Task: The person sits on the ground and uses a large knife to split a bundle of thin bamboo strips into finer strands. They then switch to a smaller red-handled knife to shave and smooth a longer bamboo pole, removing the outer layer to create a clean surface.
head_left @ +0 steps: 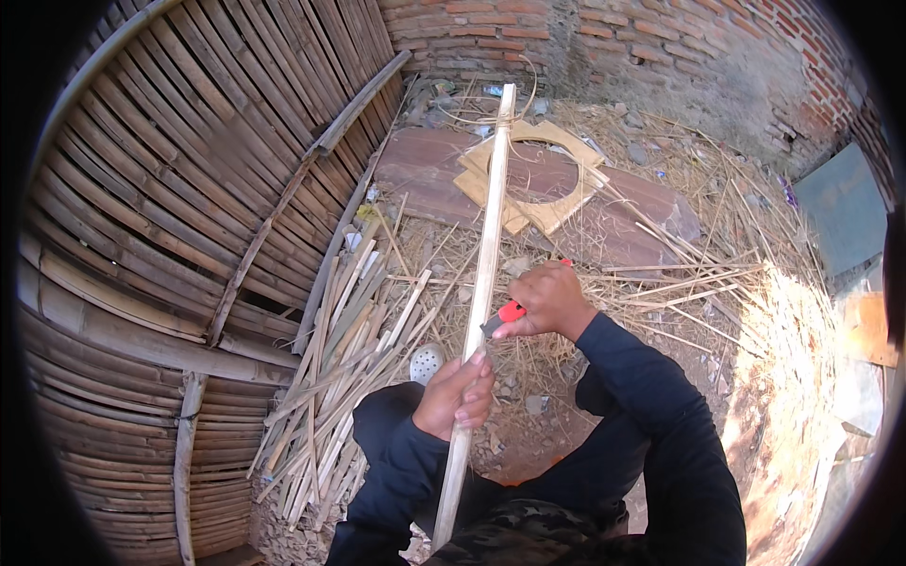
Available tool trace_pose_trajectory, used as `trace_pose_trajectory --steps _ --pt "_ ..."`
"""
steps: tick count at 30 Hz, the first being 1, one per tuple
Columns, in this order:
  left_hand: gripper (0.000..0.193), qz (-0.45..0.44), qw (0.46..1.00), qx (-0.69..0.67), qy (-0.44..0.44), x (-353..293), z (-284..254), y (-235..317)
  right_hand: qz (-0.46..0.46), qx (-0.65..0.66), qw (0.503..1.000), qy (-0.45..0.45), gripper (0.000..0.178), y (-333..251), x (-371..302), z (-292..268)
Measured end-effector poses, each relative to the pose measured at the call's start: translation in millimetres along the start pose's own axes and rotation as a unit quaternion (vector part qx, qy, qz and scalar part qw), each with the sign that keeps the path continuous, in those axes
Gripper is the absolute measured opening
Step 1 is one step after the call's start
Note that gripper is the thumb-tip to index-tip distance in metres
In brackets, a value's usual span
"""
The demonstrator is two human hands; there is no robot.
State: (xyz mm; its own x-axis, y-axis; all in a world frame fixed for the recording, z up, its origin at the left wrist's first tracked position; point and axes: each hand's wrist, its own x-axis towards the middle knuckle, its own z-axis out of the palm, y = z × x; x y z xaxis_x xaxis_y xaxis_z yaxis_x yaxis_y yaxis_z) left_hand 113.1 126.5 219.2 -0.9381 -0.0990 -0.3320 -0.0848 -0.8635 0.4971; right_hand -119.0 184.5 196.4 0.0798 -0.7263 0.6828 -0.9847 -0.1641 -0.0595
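Note:
A long pale bamboo strip runs from between my legs up and away, its far end over some square boards. Around its lower part my left hand is closed, with the thumb lying along it. Just above, my right hand grips a knife by its red handle. The knife's short dark blade rests against the strip's right edge, close to my left fingertips. A thin curled shaving shows by the strip's far end.
A pile of split strips lies at left, below a bamboo slat wall. Ahead, square boards with a round cutout sit on a brown panel. Shavings litter the ground before a brick wall. A grey-green sheet leans at right.

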Motion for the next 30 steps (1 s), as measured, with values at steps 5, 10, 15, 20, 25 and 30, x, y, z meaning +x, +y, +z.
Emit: trace_pose_trajectory --steps 5,10,15,20,25,30 --pt "0.024 -0.009 1.000 0.007 0.017 -2.1 -1.7 -7.2 0.105 -0.053 0.993 -0.026 0.066 27.8 4.1 5.4" --pt "0.024 -0.011 0.999 0.033 0.026 -0.2 1.2 -6.4 0.119 -0.075 0.988 -0.058 0.065 40.8 3.2 7.3" --pt "0.023 -0.122 0.992 0.019 0.010 -10.2 3.1 -47.9 0.445 -0.112 0.885 -0.083 0.073 125.1 -8.7 -10.5" --pt "0.022 -0.100 0.991 0.036 0.078 -3.4 -4.4 -46.4 0.451 -0.054 0.877 -0.156 0.075 133.5 -32.2 -4.4" --pt "0.024 -0.009 0.996 0.032 0.088 -4.9 -3.4 -18.3 0.257 0.053 0.938 -0.228 0.070 42.9 8.1 -8.1" --pt "0.024 0.000 0.996 0.011 0.084 -8.0 -3.2 -14.6 0.116 0.110 0.965 -0.208 0.060 -25.9 4.0 -12.1"
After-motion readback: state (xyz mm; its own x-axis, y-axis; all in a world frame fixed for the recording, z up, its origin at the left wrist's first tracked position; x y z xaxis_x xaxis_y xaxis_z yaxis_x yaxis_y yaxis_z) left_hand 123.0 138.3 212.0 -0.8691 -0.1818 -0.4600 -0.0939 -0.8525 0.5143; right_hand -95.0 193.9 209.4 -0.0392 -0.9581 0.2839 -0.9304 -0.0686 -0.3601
